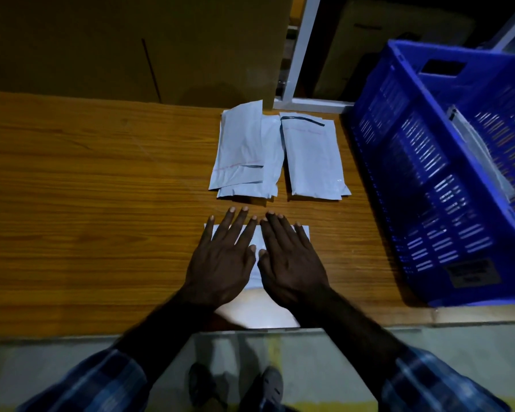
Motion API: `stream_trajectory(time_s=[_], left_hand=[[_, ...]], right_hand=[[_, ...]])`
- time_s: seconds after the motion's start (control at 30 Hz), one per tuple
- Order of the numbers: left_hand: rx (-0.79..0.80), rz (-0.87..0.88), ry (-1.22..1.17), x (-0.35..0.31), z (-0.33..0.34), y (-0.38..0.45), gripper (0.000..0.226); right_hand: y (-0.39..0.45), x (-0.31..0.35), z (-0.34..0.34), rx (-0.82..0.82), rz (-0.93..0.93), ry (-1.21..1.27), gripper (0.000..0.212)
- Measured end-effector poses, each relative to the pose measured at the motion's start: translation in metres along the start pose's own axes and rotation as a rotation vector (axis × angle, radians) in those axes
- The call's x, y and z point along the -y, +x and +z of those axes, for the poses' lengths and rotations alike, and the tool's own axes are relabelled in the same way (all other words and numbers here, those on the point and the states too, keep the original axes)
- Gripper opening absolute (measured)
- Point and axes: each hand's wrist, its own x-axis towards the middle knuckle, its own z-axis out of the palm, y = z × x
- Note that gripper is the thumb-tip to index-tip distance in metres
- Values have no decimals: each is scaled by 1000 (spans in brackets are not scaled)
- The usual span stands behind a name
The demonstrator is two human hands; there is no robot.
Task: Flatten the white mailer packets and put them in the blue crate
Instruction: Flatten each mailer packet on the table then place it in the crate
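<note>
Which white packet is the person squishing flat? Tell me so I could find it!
Start at the big blue crate on the right of the wooden table, then look left along the table's near edge. The pressed packet lies there under the left hand and right hand. The other packets sit farther back, untouched.

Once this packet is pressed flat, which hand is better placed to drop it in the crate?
Probably the right hand: it lies on the packet's side nearer the blue crate.
</note>
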Motion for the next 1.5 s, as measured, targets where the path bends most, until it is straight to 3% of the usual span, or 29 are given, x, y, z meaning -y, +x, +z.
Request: stream_trajectory(time_s=[0.3,0.4,0.5,0.87,1.07,1.27,1.37,1.43,1.5], left_hand=[[1,-172,-74,19,-9,-27,68],[-4,-182,-105,8,-18,-21,67],[-27,-52,-114,-14,-18,-7,64],[25,-18,-59,-16,-2,-4,59],[83,-140,-60,14,-7,-22,67],[137,-232,-180,32,-21,-35,76],[18,-214,-308,39,-39,-35,72],[-154,-119,-305,40,-50,-27,59],[-283,-17,-299,34,-53,-14,45]], right_hand=[[-21,-38,-18,173,188,7,72],[-18,-31,-26,134,146,-13,69],[-4,-7,-22,35,38,38,63],[-7,-6,-6,10,-5,71,55],[-19,-33,-14,129,149,20,66],[-31,-57,-24,141,161,-27,77],[-25,-45,-38,19,114,97,60],[-15,-31,-50,-134,18,138,34],[-6,-20,-58,-141,-56,106,11]])
